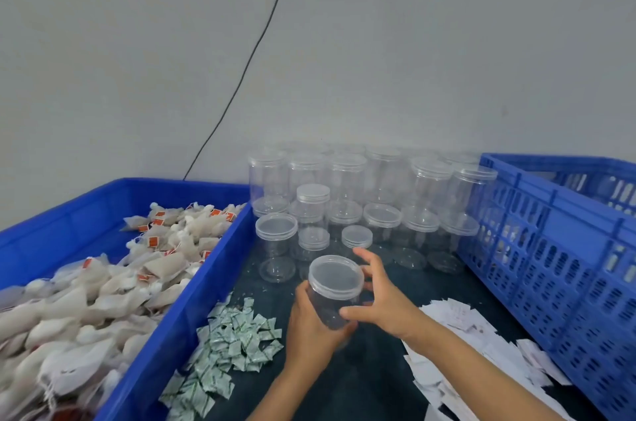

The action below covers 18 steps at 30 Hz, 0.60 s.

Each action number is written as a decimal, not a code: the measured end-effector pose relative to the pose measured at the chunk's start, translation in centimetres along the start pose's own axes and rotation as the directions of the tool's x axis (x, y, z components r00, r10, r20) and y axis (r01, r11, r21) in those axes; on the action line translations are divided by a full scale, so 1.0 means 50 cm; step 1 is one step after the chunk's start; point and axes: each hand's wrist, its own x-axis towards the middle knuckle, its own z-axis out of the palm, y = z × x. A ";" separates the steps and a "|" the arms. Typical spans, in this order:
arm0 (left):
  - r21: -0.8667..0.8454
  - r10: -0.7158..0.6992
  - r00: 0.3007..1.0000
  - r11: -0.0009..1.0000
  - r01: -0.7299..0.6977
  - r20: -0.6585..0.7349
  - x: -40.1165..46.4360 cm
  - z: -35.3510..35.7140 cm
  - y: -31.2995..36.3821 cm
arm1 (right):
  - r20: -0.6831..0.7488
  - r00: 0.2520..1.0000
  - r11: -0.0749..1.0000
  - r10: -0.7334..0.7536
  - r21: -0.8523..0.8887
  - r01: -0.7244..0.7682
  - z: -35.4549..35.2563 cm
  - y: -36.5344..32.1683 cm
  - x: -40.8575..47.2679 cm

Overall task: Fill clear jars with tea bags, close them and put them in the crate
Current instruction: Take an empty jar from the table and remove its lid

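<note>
Evidently an empty clear jar (335, 296) is held just above the dark worktop (371, 382), at about 6 o'clock from the stock of lidded jars (361, 200) that stands against the wall. The jar's body is gripped from below and from the side by the left hand (309, 327), its fingers curled round the plastic. The right hand (382, 300) is set against the jar's right side, thumb low on the wall and fingers spread near the lid (335, 274), loosely curved; whether the lid is actually pinched cannot be told. The lid is seated on the jar, and no tea bags are seen inside.

The step in hand is judged to be the opening of a fresh jar, so the task for this jar is barely begun. A twist of the lid by the right hand is called for next, with the body kept steady by the left; the plastic is thin and is likely to flex if squeezed hard.

Tea bags (113, 286) are heaped in the blue tray (192, 300) at 9 o'clock from the jar, and these are to be reached once the lid is off. Small green-printed sachets (234, 341) lie at 8 o'clock and white paper slips (457, 334) at 4 o'clock. The blue crate (550, 248) stands at 3 o'clock.
</note>
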 end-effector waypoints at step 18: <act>0.173 0.114 0.929 0.968 -0.184 0.352 0.051 -0.052 -0.011 | 0.243 0.910 0.643 -0.337 -0.646 0.411 -0.018 -0.019 0.021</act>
